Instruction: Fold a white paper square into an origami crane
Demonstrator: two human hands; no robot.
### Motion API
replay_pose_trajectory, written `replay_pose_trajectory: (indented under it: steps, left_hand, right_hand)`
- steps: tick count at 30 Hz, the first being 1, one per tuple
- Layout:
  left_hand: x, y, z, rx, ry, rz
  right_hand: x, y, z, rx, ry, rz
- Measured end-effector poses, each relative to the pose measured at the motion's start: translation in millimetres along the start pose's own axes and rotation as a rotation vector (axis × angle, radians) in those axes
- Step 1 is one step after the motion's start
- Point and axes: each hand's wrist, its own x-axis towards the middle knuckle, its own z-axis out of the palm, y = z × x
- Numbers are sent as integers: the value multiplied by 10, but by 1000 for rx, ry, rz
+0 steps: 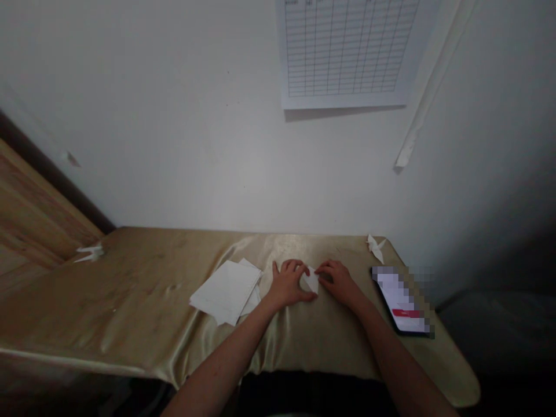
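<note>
A small folded piece of white paper (311, 282) lies between my hands on the cloth-covered table. My left hand (290, 282) curves around its left side, with the thumb at the near corner and a fingertip at the far edge. From the right, my right hand (339, 281) grips the paper's edge with bent fingers. Exact fold lines are too small to make out. Just left of my left hand rests a loose stack of white paper sheets (226, 288), its edges uneven.
A folded paper crane (376, 248) sits at the far right, above a smartphone (402, 307) with a lit screen. Another white folded paper shape (91, 252) lies at the far left. Behind the satin-covered table (130, 301) rises a wall with a printed grid sheet (343, 52).
</note>
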Motion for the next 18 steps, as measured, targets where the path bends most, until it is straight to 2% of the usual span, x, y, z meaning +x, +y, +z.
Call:
replay_pose_trajectory:
  steps: [8,18]
  left_hand:
    - [-9,-14,-21,-28,-10,18]
    - [27,-110,-29,-93,-7,6]
  right_hand:
    - [10,-28,-8,-2,32,-2]
    - [9,-92,-6,-65,48,65]
